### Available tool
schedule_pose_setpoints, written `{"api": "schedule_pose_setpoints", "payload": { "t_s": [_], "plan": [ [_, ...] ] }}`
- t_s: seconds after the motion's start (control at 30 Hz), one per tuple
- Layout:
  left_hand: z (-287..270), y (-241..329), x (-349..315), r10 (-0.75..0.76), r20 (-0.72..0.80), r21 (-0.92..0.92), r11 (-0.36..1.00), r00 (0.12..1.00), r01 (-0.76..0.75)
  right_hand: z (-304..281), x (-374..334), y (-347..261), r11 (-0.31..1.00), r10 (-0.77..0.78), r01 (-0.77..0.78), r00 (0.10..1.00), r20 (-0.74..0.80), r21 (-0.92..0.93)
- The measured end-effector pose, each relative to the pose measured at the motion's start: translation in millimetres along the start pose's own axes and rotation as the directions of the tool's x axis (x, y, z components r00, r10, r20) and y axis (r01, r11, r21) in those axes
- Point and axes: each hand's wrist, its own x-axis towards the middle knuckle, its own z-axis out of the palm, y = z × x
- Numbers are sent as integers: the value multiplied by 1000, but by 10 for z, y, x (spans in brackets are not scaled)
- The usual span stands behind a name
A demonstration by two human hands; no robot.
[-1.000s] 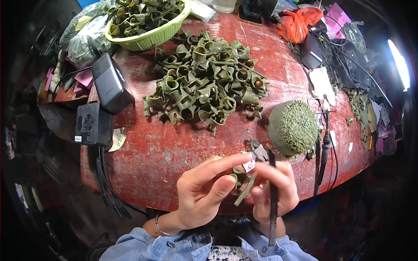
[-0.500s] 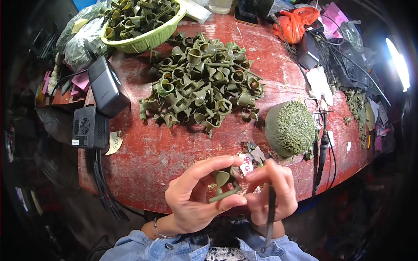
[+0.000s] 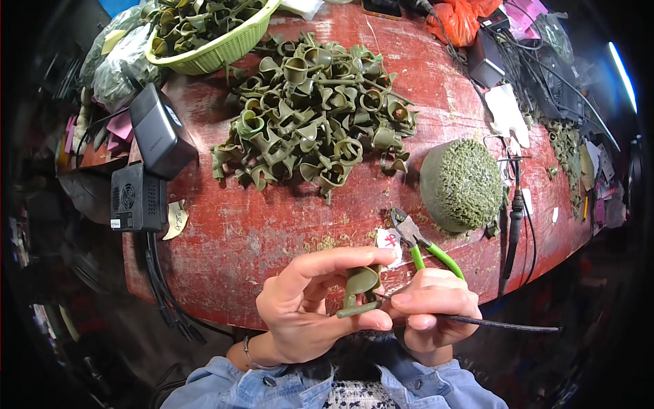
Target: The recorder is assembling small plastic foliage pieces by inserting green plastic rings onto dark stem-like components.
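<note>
My left hand holds an olive-green cup-shaped piece with a short stem, between thumb and fingers near the table's front edge. In my right hand, closed in a pinch, lies a thin black rod-like tool. Its narrow tip is at the right side of the piece; whether it touches cannot be made out. Just beyond the right hand lie cutting pliers with green handles, beside a white paper scrap with red marks. A large pile of similar green pieces covers the table's middle.
A round green block with a crumbly top stands at the right. Behind it run black cables. A light-green basket of similar pieces sits at the far left, above two dark boxes. Crumbs dot the red table.
The black tool has swung from pointing down toward me to lying nearly level, its tip now at the green piece. My right fingers have closed into a pinch, and the pliers are less hidden.
</note>
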Motion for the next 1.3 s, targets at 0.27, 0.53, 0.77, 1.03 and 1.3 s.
{"api": "schedule_pose_setpoints", "payload": {
  "t_s": [0.27, 0.53, 0.77, 1.03, 1.3],
  "plan": [
    [7, 24, 3, -68, 0, -76, 995, 998, 68, -28, 25, 21, 986, -110, 122, 988, 108, -115],
    [111, 52, 8, -196, -239, -74, 980, 951, 183, -65, -89, -46, 990, -60, 69, 995, 76, -123],
    [118, 43, 23, -154, -195, -32, 988, 969, 151, -58, 7, -58, 995, -9, 24, 987, 162, -94],
    [133, 51, 27, -126, -172, 74, 987, 977, 141, -53, -68, -68, 968, -72, 100, 989, 128, -232],
    [128, 28, 30, -110, -178, 113, 985, 978, 131, -69, -39, -64, 987, -8, 28, 992, 124, -156]
  ]
}}
